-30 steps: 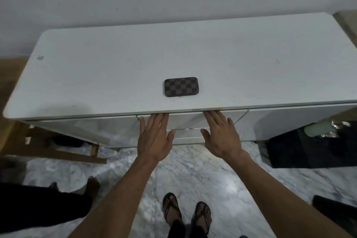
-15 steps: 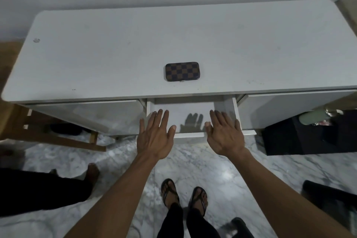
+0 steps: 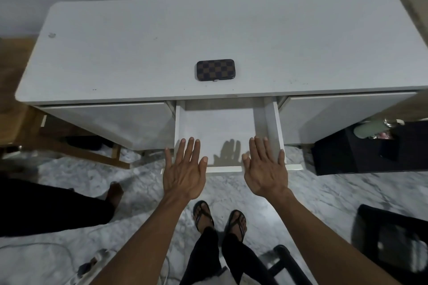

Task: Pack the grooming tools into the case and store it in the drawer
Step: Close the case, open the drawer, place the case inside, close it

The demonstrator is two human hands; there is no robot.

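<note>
A brown checkered grooming case point(image 3: 215, 69) lies closed on the white desk top point(image 3: 139, 48), near the front edge at the middle. Below it the white middle drawer point(image 3: 215, 127) stands pulled out and holds nothing. My left hand point(image 3: 185, 169) hovers flat, fingers spread, over the drawer's front left corner. My right hand point(image 3: 266, 166) is spread the same way over the front right part. Neither hand holds anything. No loose tools are in sight.
Closed drawer fronts flank the open one, left point(image 3: 108, 120) and right point(image 3: 335, 115). A black box point(image 3: 370, 148) with bottles stands on the marble floor at right. Another person's leg and foot point(image 3: 69, 206) lie at left. My feet in sandals point(image 3: 220, 217) are below; cables at bottom left.
The middle drawer went from shut to pulled well out. Both hands drew back toward me with its front and now hover spread over it.
</note>
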